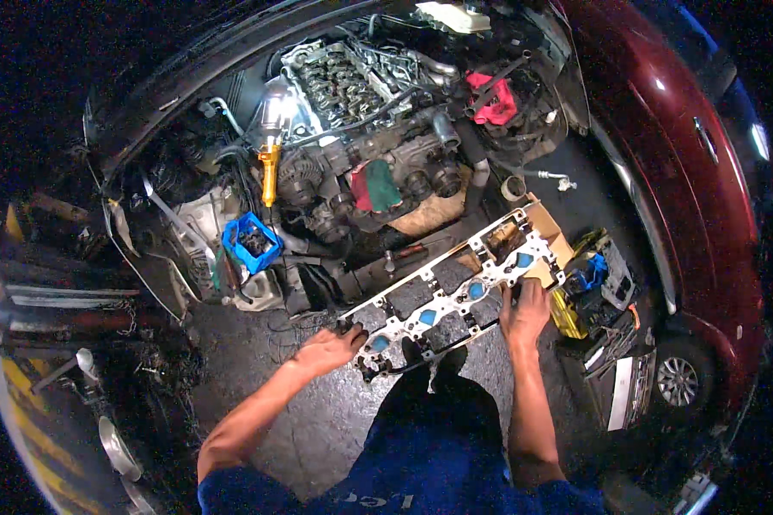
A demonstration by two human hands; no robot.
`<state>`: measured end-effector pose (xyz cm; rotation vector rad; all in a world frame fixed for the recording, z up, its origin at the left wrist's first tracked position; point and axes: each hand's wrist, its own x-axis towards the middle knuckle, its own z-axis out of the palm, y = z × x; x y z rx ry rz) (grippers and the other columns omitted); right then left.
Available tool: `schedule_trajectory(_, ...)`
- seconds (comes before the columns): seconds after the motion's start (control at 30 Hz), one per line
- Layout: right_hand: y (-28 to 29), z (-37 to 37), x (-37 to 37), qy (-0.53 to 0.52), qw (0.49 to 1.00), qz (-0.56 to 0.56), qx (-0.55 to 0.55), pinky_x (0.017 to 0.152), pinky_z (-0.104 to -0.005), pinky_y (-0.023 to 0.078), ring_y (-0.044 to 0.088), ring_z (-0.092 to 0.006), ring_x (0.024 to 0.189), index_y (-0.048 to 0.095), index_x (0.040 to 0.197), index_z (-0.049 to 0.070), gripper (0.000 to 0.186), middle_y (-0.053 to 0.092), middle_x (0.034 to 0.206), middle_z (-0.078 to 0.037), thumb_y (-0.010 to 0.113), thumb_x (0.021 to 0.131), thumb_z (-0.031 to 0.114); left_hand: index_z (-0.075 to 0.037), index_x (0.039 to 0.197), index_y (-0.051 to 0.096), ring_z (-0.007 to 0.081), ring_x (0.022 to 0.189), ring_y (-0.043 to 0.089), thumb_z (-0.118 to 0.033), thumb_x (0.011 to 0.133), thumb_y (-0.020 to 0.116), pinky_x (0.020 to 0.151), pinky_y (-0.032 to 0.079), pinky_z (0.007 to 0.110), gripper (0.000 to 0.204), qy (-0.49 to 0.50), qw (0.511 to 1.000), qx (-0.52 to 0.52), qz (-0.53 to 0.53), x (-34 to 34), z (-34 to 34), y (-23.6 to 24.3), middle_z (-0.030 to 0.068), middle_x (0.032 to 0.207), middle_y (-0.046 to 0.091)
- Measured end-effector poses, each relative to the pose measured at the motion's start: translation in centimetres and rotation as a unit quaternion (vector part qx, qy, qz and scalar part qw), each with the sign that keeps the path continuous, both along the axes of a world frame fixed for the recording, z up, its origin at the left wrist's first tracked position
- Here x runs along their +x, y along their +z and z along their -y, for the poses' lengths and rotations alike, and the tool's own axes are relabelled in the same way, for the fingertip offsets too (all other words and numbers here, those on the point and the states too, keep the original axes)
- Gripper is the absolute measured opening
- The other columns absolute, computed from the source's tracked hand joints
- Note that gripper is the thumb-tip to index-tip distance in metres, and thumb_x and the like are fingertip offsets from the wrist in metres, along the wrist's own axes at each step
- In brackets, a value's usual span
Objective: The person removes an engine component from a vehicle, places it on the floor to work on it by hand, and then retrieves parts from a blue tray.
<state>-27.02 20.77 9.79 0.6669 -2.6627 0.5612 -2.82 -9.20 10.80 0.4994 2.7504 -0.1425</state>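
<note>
I hold a long metal engine frame [445,304] by its two ends, tilted with its right end farther away. It looks like a camshaft carrier, with open bays and a row of several blue-filled holes along its middle. My left hand [331,350] is closed on its near left end, and my right hand [526,316] grips its right end from the near side. The fingertips are partly hidden. Ahead lies the opened engine [348,81], its top metalwork exposed under a bright work lamp [270,167] with an orange handle.
A blue container [252,245] sits at the engine bay's left. Red-and-green cloth [376,186] lies on the engine's front, and pink-red cloth [493,101] lies farther right. A cardboard box [551,236] and tool trays [605,283] stand right, near a dark red car [661,129].
</note>
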Motion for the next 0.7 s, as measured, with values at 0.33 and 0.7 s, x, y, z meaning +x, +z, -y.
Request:
schedule_trajectory(0.33, -2.0, 0.9, 0.1, -0.006, 0.999, 0.04, -0.006, 0.081, -0.0438, 0.045, 0.057, -0.0362, 0.092, 0.056, 0.096, 0.0, 0.027, 0.057, 0.097, -0.017, 0.069, 0.08, 0.017, -0.003, 0.121, 0.055, 0.0271, 0.067, 0.069, -0.007, 0.082, 0.05, 0.053, 0.056, 0.038, 0.039, 0.035, 0.998, 0.042, 0.023, -0.5, 1.2, 0.5, 0.0177, 0.126, 0.055)
schedule_trajectory(0.7, -3.7, 0.4, -2.0, -0.036, 0.999, 0.038, -0.003, 0.08, -0.0437, 0.047, 0.059, -0.0356, 0.088, 0.058, 0.093, 0.002, 0.029, 0.06, 0.095, -0.017, 0.071, 0.079, 0.024, -0.007, 0.122, 0.057, 0.0285, 0.066, 0.068, -0.009, 0.083, 0.053, 0.057, 0.055, 0.04, 0.038, 0.084, 0.995, 0.023, 0.042, -3.2, 0.9, 0.0, 0.0141, 0.125, 0.056)
